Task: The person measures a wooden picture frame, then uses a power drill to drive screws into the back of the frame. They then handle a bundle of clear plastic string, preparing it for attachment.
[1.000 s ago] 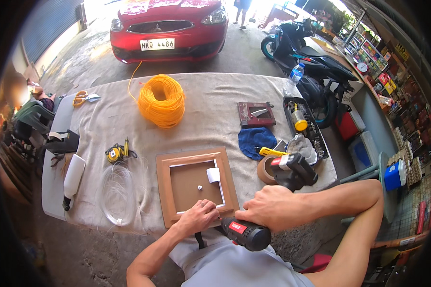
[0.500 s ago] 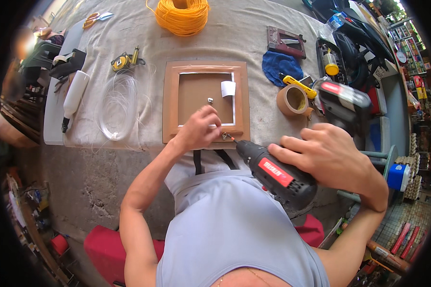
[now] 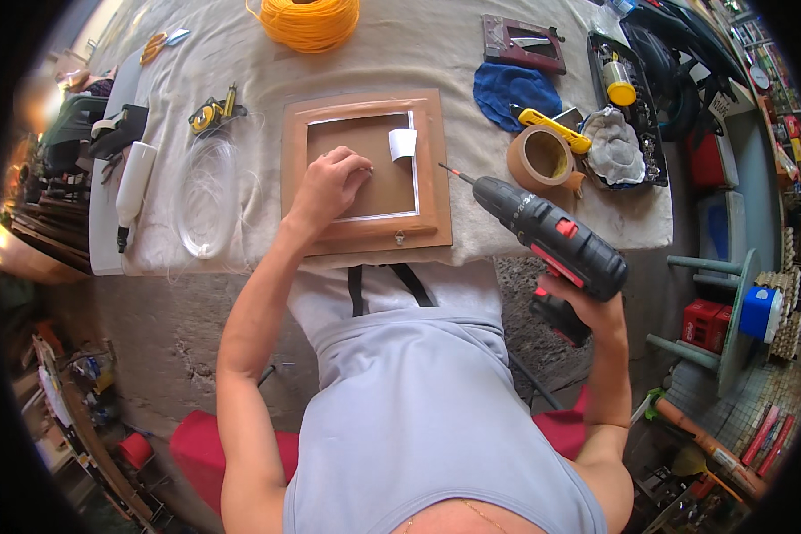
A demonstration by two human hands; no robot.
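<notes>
- The counter point(image 3: 472, 53), draped in a pale cloth, carries everything, and the wooden picture frame point(image 3: 365, 169) lies face-down at its near edge — that frame is our landmark.
- Cordless drill point(image 3: 552, 236): black and red, raised off the frame's right side, its long axis slanting up-left so the bit tip points at the frame's right rail, close but not touching.
- Right hand point(image 3: 583, 298) is clenched round the drill's grip, held clear of the counter and right of the frame.
- Left hand point(image 3: 329, 182) is the nearer one: it sits right on the frame's brown backing board, fingertips pinched together over something too small to make out.
- Left of the frame, a coil of clear line point(image 3: 206, 196); beyond it, a white tube point(image 3: 135, 173).
- Right of the frame, a roll of brown tape point(image 3: 543, 156) and a yellow utility knife point(image 3: 554, 129).
- Above the frame, a coil of orange cord point(image 3: 310, 20).
- A white tag point(image 3: 402, 142) sits at the backing's upper right corner.
</notes>
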